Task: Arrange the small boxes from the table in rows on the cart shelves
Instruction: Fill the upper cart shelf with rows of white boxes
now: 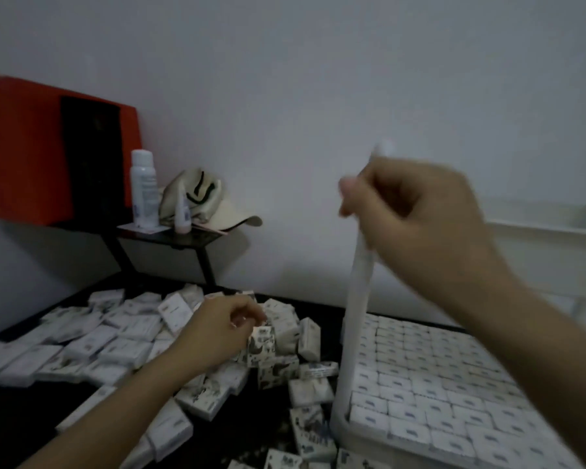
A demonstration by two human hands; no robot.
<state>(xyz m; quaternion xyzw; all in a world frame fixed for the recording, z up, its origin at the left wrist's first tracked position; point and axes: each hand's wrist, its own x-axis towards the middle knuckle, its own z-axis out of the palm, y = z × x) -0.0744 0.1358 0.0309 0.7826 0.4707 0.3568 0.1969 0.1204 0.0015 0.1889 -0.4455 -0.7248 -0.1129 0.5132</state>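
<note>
Colour rundown, lighting's pretty dim: the small boxes [109, 343] loose on the table are mostly white with a tiny dark label. A few are covered in blotchy black-and-white print, like the upright box [263, 346] in the middle. The table [24, 418] itself is black. On the cart shelf [362, 431] the packed boxes [437, 384] make a white grid, each with a small blue mark on top. The shelf and the cart post [356, 316] are white too. Further back there's a red-orange case [24, 147] with a black panel, a white spray can [144, 189] with bluish print, a cream cap [200, 201] with dark green stripes, a pinkish little bottle [182, 218], a black stand [170, 236], and a pale grey wall [318, 79].
</note>
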